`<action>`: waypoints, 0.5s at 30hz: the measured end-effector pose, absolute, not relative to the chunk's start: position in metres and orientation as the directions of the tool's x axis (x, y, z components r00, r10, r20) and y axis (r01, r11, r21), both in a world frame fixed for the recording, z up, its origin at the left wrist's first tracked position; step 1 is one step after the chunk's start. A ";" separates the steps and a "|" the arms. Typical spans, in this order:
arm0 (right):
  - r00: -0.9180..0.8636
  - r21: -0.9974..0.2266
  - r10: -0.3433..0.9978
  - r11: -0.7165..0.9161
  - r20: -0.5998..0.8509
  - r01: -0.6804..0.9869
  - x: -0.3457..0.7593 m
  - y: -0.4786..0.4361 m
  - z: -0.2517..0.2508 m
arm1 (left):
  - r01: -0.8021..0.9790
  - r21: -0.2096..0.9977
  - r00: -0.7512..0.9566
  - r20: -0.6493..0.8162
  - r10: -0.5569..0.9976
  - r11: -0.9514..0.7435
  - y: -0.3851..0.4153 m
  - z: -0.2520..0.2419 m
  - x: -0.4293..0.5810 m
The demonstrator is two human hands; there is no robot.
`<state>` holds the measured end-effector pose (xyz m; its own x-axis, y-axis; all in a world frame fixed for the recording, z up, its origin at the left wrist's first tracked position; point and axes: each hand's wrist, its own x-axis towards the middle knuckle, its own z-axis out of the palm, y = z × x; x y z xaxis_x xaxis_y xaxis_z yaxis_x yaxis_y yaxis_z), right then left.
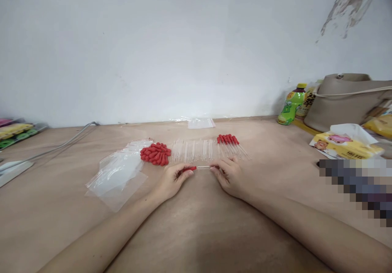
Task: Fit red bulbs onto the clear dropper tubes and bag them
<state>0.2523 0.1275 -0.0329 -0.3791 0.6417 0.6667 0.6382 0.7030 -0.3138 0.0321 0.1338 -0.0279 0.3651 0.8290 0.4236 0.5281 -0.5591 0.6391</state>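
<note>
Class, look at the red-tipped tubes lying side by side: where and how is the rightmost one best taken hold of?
Probably by its red bulb, pinched from the right. The bulb is thicker than the slender clear tube slanting from it toward the camera's lower right. Its neighbouring red bulbs crowd the left side, while the right side faces open brown tabletop.

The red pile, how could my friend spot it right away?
Find the brown table by the white wall. Beyond the left hand, between the clear bags and loose clear tubes, sits the red pile. The other red group has tubes poking out; this heap shows none.
</note>
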 end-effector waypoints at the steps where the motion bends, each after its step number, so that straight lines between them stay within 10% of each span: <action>1: -0.380 -0.316 0.643 0.703 0.665 0.637 0.252 0.127 -0.033 | 0.520 0.644 0.371 0.422 0.827 -0.562 0.134 -0.028 0.033; 15: -0.469 -0.363 0.666 0.727 0.581 0.583 0.254 0.130 -0.034 | 0.459 0.645 0.450 0.424 0.786 -0.611 0.129 -0.023 0.037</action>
<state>0.2537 0.1302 -0.0339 -0.4685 0.6657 0.5808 0.5832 0.7269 -0.3627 0.0368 0.1287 -0.0233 0.4497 0.7860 0.4242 0.4590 -0.6108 0.6452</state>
